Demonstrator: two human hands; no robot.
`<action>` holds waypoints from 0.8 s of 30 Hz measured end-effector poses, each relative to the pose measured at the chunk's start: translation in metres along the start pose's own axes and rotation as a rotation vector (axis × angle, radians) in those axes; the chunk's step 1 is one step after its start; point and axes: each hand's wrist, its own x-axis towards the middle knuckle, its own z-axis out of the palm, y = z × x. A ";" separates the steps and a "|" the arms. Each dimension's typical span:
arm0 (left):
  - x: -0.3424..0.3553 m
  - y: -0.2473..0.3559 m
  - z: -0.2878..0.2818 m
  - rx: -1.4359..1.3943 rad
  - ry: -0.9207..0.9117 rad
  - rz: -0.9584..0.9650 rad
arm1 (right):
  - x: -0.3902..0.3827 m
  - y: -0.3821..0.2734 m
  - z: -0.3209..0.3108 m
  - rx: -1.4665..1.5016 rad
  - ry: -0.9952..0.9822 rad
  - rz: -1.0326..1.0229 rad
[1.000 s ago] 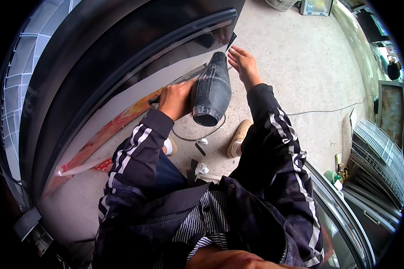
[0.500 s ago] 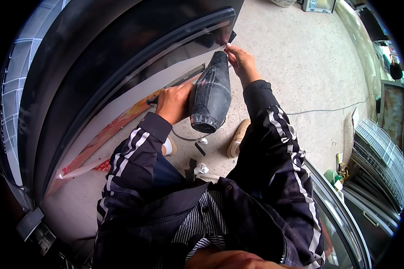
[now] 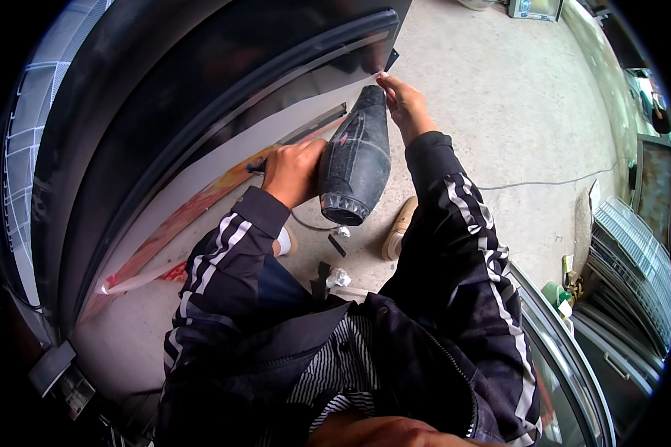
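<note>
Gripping the handle of a dark heat gun [image 3: 356, 160], the left hand [image 3: 292, 171] is wrapping its fingers fully around it, knuckles up, so that the tool's scuffed, tapered plastic body is lying between the two forearms with its ribbed round rear end facing the camera and its narrow nozzle pointing up toward the right hand [image 3: 404, 104]. That hand is pinching the thin pale edge of a film strip [image 3: 335, 97] between thumb and fingertips, right beside the nozzle tip, at the lower border of a big dark glossy curved panel [image 3: 201, 89] that is filling the upper left. Along the panel's white lower band a red-orange sticker [image 3: 179, 216] is peeling and wrinkling. Both arms are wearing black sleeves with white stripes. Below the tool, a thin cable [image 3: 309, 223] is looping over rough grey concrete floor [image 3: 514, 112], where small black scraps [image 3: 336, 245] and a crumpled bit of paper [image 3: 338, 278] are lying near a tan shoe [image 3: 399, 227]. Stacked metal grilles [image 3: 634, 261] are leaning at the far right.
</note>
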 end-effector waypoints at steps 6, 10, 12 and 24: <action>-0.002 -0.002 -0.001 -0.009 -0.011 -0.019 | -0.015 -0.003 0.005 -0.011 -0.037 -0.029; 0.001 0.001 -0.005 -0.003 -0.012 -0.022 | -0.010 -0.003 0.004 -0.074 -0.041 -0.051; 0.000 0.002 -0.004 -0.010 -0.003 -0.015 | -0.006 0.000 0.003 -0.028 -0.028 -0.042; -0.004 0.001 -0.007 0.012 -0.001 -0.022 | -0.009 -0.004 0.002 0.004 -0.025 -0.051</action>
